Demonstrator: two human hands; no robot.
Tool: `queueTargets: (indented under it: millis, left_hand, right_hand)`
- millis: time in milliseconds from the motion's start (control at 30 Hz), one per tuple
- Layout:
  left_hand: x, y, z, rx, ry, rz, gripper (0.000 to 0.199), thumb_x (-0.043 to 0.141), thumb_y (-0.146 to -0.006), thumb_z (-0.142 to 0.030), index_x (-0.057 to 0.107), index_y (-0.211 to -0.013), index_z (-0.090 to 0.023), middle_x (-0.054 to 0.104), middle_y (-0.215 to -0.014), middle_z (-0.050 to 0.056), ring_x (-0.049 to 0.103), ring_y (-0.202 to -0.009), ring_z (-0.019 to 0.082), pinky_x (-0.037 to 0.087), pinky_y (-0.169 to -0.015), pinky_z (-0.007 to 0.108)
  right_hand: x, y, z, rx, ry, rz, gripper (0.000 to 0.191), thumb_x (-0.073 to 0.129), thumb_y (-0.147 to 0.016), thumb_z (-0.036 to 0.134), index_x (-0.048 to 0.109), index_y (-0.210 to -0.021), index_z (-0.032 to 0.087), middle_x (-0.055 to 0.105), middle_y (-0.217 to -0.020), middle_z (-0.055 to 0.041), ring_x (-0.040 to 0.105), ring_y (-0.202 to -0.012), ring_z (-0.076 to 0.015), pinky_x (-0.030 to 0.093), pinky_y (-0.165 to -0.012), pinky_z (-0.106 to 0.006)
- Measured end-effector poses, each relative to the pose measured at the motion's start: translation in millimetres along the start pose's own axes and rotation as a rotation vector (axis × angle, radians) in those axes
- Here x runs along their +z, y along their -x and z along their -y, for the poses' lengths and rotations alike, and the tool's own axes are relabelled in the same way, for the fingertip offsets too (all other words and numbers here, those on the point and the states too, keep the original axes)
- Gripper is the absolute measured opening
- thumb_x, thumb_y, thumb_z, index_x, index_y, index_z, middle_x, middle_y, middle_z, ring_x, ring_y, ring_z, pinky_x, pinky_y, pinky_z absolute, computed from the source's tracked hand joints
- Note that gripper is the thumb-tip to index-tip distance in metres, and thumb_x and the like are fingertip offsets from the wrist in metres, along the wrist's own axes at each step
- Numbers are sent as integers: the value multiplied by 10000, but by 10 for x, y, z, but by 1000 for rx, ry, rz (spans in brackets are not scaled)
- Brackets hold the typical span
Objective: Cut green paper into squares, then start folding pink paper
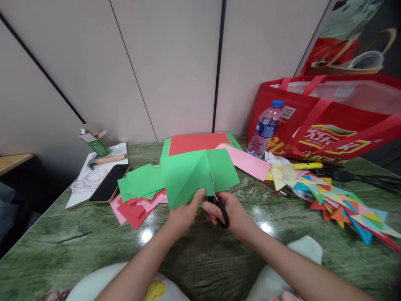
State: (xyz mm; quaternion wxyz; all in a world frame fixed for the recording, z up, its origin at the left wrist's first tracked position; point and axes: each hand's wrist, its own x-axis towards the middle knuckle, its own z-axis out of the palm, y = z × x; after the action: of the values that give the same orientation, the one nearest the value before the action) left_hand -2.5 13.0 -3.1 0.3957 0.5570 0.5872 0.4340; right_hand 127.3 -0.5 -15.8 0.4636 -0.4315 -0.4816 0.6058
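Note:
My left hand (185,214) grips a creased sheet of green paper (188,173) by its lower edge, thumb on top. Black-handled scissors (223,212) are in my right hand (233,215), their blades at the sheet along a crease, with a cut running up from the lower edge. Left of the sheet, and partly behind it, lies a pile of green paper pieces (140,182). Red and pink paper pieces (134,211) stick out beneath that pile. Fingers of both hands are close together under the sheet.
Red and green sheets (199,142) and a pink strip (247,161) lie behind. At left are a phone (109,184), a hammer (108,159), beads (89,180) and a small box (98,144). At right stand a water bottle (266,129), a red bag (313,117) and folded colored paper (341,200).

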Motion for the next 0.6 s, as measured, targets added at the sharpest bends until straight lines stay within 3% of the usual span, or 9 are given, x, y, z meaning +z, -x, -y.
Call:
queueTargets:
  millis: [400, 600]
  left_hand:
    - [-6, 1, 6, -55, 26, 48, 225, 590, -686, -421, 690, -847, -301, 659, -1019, 12, 509, -1095, 247, 274, -1006, 362]
    - [-16, -3, 69, -96, 26, 18, 255, 634, -637, -444, 686, -845, -305, 670, -986, 28, 491, -1113, 267, 242, -1017, 382]
  right_hand:
    - [-3, -4, -38, -26, -15, 30, 357, 674, -592, 468, 482, -630, 170, 451, -392, 70, 423, -372, -86, 369, -434, -235]
    - [0, -7, -45, -39, -45, 45, 389, 671, -586, 506, 460, -565, 181, 434, -392, 72, 392, -359, -73, 410, -467, -254]
